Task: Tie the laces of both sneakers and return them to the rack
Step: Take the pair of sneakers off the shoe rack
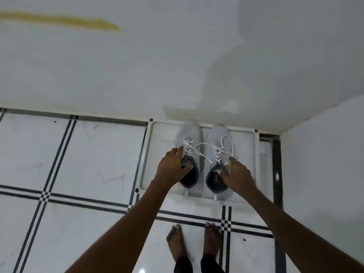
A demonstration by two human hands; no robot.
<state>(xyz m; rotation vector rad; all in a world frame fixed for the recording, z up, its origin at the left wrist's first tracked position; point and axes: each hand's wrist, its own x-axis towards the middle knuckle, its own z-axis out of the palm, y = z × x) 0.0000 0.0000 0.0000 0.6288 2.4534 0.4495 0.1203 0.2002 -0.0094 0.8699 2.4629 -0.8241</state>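
Note:
Two light grey sneakers stand side by side, toes toward the wall, on a low white rack [248,154]. The left sneaker [189,133] has white laces crossed over its tongue. The right sneaker [216,134] shows loose white lace loops [226,144] spread across its top and over toward the left sneaker. My left hand [173,164] grips the left sneaker at its collar, thumb inside the opening. My right hand [237,174] holds the right sneaker's collar, fingers at the opening's edge.
The rack sits against a white wall [137,66], close to a corner with another wall [325,154] on the right. White floor tiles [88,154] with black stripes spread left and front. My bare feet [195,243] stand just before the rack.

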